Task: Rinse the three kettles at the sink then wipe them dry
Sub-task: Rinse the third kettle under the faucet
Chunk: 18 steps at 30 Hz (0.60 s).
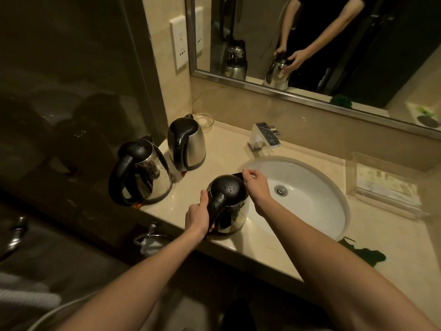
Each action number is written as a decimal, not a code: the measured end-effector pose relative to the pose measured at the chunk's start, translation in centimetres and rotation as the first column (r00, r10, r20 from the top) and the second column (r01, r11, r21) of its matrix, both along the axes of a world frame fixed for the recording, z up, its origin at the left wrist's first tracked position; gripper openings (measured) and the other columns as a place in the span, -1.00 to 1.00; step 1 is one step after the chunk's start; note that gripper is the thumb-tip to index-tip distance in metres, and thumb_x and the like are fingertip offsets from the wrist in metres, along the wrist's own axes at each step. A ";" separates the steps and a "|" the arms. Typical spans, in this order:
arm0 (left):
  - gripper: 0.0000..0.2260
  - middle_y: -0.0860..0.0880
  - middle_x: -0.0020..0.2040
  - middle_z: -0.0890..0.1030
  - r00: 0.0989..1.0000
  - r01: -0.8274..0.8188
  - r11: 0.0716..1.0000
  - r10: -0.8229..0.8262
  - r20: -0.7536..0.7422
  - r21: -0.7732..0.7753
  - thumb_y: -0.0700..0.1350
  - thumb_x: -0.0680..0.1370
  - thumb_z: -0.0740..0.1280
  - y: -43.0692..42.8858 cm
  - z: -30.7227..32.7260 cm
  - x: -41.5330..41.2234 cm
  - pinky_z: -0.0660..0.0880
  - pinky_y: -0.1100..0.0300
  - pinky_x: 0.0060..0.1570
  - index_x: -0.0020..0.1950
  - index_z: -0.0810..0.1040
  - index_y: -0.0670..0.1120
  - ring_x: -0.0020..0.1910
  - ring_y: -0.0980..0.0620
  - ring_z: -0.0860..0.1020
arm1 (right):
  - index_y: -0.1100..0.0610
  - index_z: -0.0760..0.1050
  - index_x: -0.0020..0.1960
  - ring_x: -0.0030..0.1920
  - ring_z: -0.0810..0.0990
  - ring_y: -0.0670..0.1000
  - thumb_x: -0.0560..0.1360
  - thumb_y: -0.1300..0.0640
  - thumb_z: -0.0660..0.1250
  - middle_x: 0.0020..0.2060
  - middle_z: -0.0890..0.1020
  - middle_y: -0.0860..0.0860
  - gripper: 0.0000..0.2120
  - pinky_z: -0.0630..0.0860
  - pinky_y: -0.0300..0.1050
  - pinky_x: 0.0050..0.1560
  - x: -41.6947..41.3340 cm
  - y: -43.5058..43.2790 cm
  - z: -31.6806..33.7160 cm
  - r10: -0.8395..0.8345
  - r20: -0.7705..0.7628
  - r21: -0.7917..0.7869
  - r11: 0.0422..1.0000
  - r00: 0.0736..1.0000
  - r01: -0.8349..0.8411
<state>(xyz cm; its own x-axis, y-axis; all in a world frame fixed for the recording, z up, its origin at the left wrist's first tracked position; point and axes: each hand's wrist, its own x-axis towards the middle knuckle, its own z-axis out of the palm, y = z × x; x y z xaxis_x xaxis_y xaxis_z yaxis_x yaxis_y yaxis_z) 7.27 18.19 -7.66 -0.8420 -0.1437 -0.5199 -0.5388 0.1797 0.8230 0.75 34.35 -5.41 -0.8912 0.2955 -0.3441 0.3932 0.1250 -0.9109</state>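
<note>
I hold the near kettle (235,211) on the bench (262,247) beside the sink (317,204): left hand (196,217) fingers wrap its handle (216,209), right hand (256,185) fingers pinch its spout (238,175).

Left hand (196,217) and right hand (257,185) are bare, as are the 2 forearms (148,266) past the elbow. The mirror (260,25) on the far wall shows a black short-sleeved top (307,32).

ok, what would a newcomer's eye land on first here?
The wet kettle at the left rim of the sink: the left hand grips its handle, the right hand pinches at its spout. Then the front kettle and back kettle standing on the counter to its left, and the dark green cloth lying at the sink's near right.
</note>
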 end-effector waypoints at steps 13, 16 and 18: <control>-0.40 -0.12 -0.21 0.61 0.986 -0.042 0.962 -0.004 -0.168 -0.271 0.28 0.66 0.02 0.3 1.0 -0.1 0.51 0.00 0.01 -0.18 0.58 -0.15 -0.15 -0.08 0.59 | 0.15 0.49 0.23 0.10 0.61 0.08 0.60 -0.12 0.20 0.14 0.62 0.07 -0.61 0.51 0.12 0.22 2.5 2.9 -1.3 0.168 0.035 0.160 0.972 0.985 -0.171; -0.41 -0.12 -0.20 0.62 0.987 -0.056 0.957 0.010 -0.161 -0.284 0.29 0.65 0.02 0.8 1.2 -0.2 0.53 -0.02 0.01 -0.21 0.56 -0.13 -0.15 -0.10 0.60 | 0.16 0.46 0.30 0.20 0.56 0.09 0.64 -0.09 0.17 0.21 0.59 0.07 -0.61 0.46 -0.01 0.17 3.8 3.9 -1.8 0.199 0.076 0.289 0.934 0.977 -0.212; -0.40 -0.14 -0.18 0.63 0.989 -0.061 0.958 0.020 -0.146 -0.279 0.32 0.64 0.00 1.1 0.9 -0.2 0.56 -0.01 -0.05 -0.20 0.55 -0.12 -0.17 -0.10 0.61 | 0.14 0.44 0.35 0.22 0.55 0.10 0.64 -0.11 0.14 0.25 0.59 0.09 -0.58 0.44 -0.01 0.17 5.1 5.4 -2.9 0.195 0.125 0.361 0.904 0.973 -0.228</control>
<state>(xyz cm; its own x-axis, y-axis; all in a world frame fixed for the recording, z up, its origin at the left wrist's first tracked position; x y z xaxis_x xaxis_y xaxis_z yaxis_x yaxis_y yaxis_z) 7.10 19.32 -6.71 -0.8939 -0.3031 -0.3301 -0.4333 0.3961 0.8096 5.88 39.71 -8.31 -0.9196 0.2240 -0.3227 0.3928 0.5358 -0.7474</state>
